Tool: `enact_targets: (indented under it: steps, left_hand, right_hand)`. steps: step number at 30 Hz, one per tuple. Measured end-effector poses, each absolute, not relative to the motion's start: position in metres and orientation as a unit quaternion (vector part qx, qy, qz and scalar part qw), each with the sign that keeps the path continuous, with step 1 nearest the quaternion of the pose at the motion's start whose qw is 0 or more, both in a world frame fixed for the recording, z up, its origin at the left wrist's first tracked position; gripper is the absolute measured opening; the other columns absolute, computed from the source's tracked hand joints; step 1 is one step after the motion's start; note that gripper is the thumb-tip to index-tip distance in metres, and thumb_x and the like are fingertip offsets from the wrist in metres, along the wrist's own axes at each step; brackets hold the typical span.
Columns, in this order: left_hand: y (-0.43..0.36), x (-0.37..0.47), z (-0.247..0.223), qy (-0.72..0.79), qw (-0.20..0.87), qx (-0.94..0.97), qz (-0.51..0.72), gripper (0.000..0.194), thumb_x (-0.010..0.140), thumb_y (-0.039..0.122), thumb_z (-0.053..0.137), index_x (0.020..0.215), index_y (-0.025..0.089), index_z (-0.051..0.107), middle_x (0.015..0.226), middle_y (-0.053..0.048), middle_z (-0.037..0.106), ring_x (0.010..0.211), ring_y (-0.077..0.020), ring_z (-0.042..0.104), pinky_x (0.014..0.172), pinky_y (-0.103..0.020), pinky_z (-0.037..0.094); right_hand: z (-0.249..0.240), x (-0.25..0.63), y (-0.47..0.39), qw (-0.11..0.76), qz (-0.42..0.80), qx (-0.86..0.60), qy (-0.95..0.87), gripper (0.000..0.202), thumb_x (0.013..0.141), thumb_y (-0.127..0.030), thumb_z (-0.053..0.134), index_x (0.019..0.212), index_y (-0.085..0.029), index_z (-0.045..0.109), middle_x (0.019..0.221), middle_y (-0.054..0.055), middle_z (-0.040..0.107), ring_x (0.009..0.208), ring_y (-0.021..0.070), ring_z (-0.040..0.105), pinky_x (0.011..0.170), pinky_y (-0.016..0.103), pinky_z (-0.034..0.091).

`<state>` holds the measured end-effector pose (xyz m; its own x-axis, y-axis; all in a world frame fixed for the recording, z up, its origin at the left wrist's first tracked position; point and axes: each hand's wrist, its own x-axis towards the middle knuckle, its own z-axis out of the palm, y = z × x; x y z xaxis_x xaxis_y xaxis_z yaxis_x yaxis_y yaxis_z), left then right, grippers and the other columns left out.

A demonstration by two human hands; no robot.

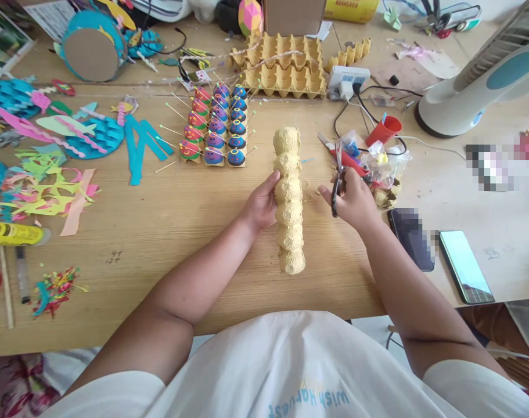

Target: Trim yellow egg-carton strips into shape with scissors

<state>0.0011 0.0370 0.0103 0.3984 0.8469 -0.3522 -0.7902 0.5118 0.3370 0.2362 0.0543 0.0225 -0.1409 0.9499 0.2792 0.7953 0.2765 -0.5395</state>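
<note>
My left hand [263, 202] grips a strip of yellow egg carton [290, 200] by its left side. The strip is a single row of several bumps, domes up, running away from me. To its right, my right hand [355, 197] has its fingers round the dark handles of a pair of scissors [336, 180], blades pointing away from me and apart from the strip. Small yellow scraps [310, 191] lie between the strip and the scissors. Beyond my left hand stand painted egg-carton caterpillars [214, 128] in red, purple and blue, with pins for feelers.
Uncut egg trays [284, 67] lie at the back, beside a power strip [349, 75]. A white fan [477, 87], a red cup [384, 130] and two phones [465, 267] are on the right. Paper scraps [50, 194], blue paper strips [144, 145] and a glue stick [15, 233] lie left.
</note>
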Motion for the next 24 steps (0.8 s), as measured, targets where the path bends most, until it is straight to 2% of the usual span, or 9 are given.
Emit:
enact_targets:
  steps: [4, 9, 12, 19, 24]
  left_hand:
    - [0.038, 0.001, 0.013, 0.264, 0.823, 0.040, 0.502, 0.032, 0.109, 0.036, 0.050, 0.096, 0.024, 0.075, 0.073, -0.002, 0.078, 0.058, -0.0185, 0.075, 0.059, -0.028, 0.059]
    - [0.037, 0.002, 0.020, 0.284, 0.825, 0.037, 0.486, 0.038, 0.109, 0.045, 0.050, 0.087, 0.023, 0.071, 0.059, -0.001, 0.069, 0.045, -0.0155, 0.066, 0.045, -0.023, 0.051]
    - [0.035, 0.005, 0.027, 0.300, 0.829, 0.034, 0.471, 0.044, 0.111, 0.043, 0.043, 0.082, 0.022, 0.068, 0.054, 0.000, 0.064, 0.040, -0.0130, 0.059, 0.038, -0.021, 0.044]
    - [0.031, 0.008, 0.029, 0.310, 0.827, 0.036, 0.469, 0.041, 0.111, 0.044, 0.044, 0.093, 0.021, 0.072, 0.050, 0.002, 0.056, 0.036, -0.0120, 0.054, 0.038, -0.020, 0.042]
    - [0.030, 0.007, 0.029, 0.338, 0.829, 0.036, 0.444, 0.047, 0.112, 0.042, 0.036, 0.094, 0.021, 0.075, 0.061, -0.003, 0.069, 0.044, -0.0172, 0.064, 0.047, -0.027, 0.052]
  right_hand:
    - [0.017, 0.211, 0.053, 0.304, 0.107, -0.486, -0.813, 0.032, 0.090, -0.052, 0.070, 0.099, -0.026, 0.053, 0.101, 0.010, 0.068, 0.092, 0.0281, 0.062, 0.083, 0.044, 0.050]
    - [0.007, 0.203, 0.056, 0.309, 0.059, -0.461, -0.830, 0.027, 0.091, -0.045, 0.065, 0.104, -0.023, 0.057, 0.108, 0.014, 0.070, 0.098, 0.0309, 0.064, 0.085, 0.044, 0.051]
    - [-0.001, 0.207, 0.055, 0.305, 0.032, -0.453, -0.837, 0.030, 0.088, -0.041, 0.064, 0.110, -0.022, 0.060, 0.113, 0.015, 0.072, 0.103, 0.0325, 0.065, 0.088, 0.045, 0.051]
    - [-0.007, 0.207, 0.052, 0.310, 0.017, -0.461, -0.831, 0.039, 0.088, -0.047, 0.066, 0.117, -0.021, 0.061, 0.117, 0.014, 0.072, 0.108, 0.0343, 0.065, 0.092, 0.047, 0.050]
    - [-0.007, 0.207, 0.052, 0.309, 0.021, -0.466, -0.829, 0.045, 0.089, -0.055, 0.068, 0.118, -0.022, 0.061, 0.118, 0.015, 0.072, 0.109, 0.0357, 0.065, 0.093, 0.049, 0.050]
